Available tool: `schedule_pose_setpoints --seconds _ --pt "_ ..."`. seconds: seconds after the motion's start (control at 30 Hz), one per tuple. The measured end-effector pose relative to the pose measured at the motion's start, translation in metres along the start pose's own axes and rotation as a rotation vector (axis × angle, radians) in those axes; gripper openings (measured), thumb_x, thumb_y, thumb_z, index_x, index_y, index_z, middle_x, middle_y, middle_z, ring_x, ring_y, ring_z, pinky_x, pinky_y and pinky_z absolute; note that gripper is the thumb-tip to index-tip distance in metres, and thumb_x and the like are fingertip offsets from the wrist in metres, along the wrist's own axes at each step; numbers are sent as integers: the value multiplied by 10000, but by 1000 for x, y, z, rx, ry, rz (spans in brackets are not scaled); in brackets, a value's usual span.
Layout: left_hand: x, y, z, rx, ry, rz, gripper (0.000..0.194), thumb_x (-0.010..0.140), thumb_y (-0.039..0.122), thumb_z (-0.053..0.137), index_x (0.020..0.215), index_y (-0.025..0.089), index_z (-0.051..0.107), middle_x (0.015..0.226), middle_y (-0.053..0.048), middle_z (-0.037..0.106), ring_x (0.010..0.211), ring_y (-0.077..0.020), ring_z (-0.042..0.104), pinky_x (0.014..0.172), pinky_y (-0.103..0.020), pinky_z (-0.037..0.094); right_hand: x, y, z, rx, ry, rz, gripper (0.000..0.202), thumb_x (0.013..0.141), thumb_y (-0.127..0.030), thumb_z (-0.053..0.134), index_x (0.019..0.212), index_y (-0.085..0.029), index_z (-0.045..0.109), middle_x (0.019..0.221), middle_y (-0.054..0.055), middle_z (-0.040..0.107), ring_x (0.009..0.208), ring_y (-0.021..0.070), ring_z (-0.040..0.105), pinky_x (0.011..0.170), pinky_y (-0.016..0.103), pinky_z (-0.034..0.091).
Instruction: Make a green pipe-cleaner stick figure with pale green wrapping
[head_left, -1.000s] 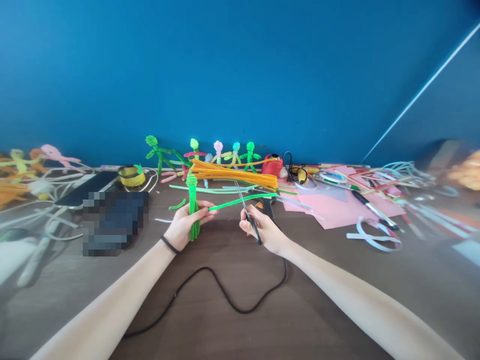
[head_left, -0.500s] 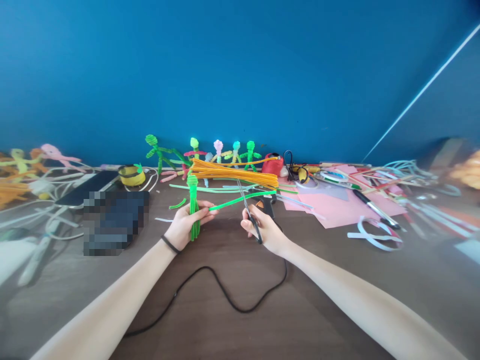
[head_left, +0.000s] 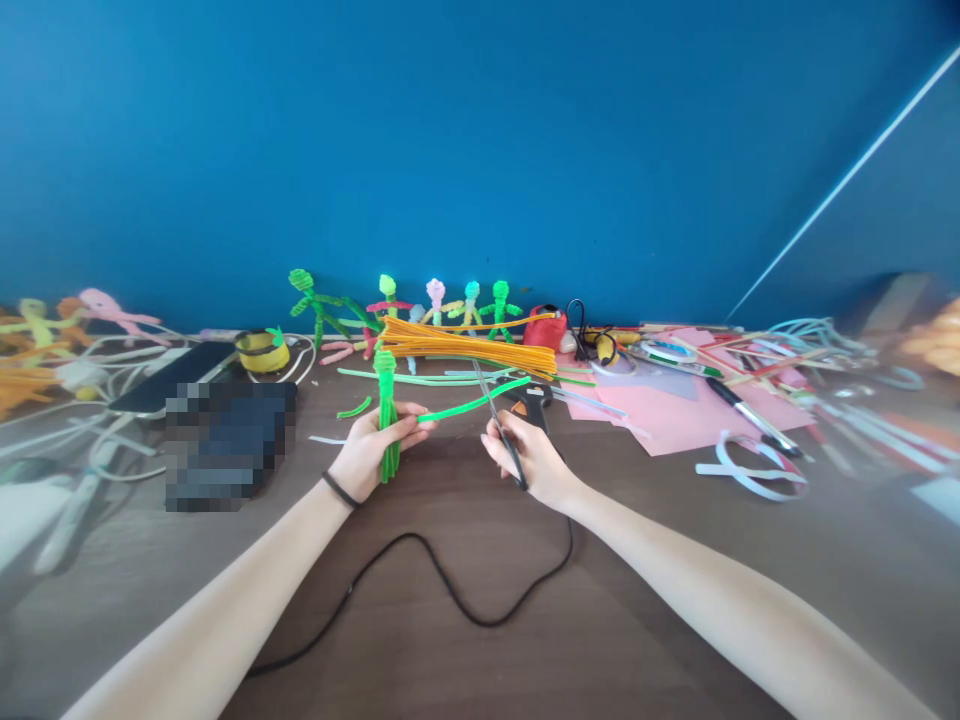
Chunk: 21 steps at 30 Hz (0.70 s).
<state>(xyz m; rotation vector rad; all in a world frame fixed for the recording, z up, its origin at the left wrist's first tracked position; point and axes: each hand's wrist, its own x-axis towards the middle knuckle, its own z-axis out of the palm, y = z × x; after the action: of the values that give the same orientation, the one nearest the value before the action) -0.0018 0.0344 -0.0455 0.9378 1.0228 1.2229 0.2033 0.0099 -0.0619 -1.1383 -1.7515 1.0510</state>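
Observation:
My left hand (head_left: 379,445) pinches a green pipe cleaner figure (head_left: 385,385) with a coiled head, held upright. Between the same fingertips a single green pipe cleaner (head_left: 465,408) sticks out to the right. My right hand (head_left: 529,460) is closed around the black handles of a pair of scissors (head_left: 508,445), whose blades point up and away. The pipe cleaner crosses the blades near its right end; whether it lies between them I cannot tell. Just behind both hands is a bundle of orange pipe cleaners (head_left: 472,350).
Several pipe cleaner figures (head_left: 501,300) stand along the blue wall (head_left: 480,140). A glue gun (head_left: 534,398) lies behind my right hand, and a black cord (head_left: 450,600) curves across the table. Left are a blurred dark device (head_left: 232,445) and yellow tape (head_left: 264,355); right, pink paper (head_left: 667,420) and a marker (head_left: 750,415).
The free end of the green pipe cleaner has shifted left, so less of it shows beyond the scissors. Both hands stay in nearly the same place.

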Motion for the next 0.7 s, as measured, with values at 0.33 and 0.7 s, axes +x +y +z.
schedule_pose_setpoints --seconds 0.33,0.7 --pt "2 0 0 -48 57 -12 67 652 70 631 706 108 620 657 -36 658 658 -141 654 713 -234 541 0 0 -1 16 -2 -2 176 760 -340 476 708 -199 385 603 -43 397 478 66 387 451 184 371" --pt "6 -1 -5 -99 93 -21 92 679 46 595 743 102 628 657 -55 667 694 -142 657 698 -199 536 -1 4 1 25 32 27 226 753 -400 493 713 -192 413 569 -50 385 417 59 399 386 180 387"
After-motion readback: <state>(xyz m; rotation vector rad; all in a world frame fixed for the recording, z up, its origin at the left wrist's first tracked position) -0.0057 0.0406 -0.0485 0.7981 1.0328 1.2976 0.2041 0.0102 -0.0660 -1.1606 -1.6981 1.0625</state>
